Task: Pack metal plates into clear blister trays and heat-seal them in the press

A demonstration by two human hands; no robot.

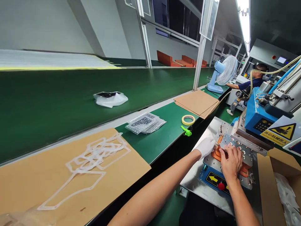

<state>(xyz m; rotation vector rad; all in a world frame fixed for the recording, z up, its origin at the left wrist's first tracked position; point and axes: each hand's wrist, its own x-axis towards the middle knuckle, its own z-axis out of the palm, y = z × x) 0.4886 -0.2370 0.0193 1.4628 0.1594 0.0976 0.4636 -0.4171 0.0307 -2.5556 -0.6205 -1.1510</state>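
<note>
Working at a steel bench w/ both hands on a perforated metal plate over an orange pad. L hand, white-gloved, sits at plate's left edge, fingers close together; R hand, bare, curled on top of plate. Can't tell if either really grips. Plate lies right of centre, just in front of blue press machine, w/ yellow-arrow panel on near side. Cardboard box near right, white material inside. Left of hands: cardboard sheet w/ white outline frames on it, green conveyor belt beyond. Farther along on green bench: tape roll, green clip, clear bags, cardboard stack. Co-worker sits far right beside fan.
</note>
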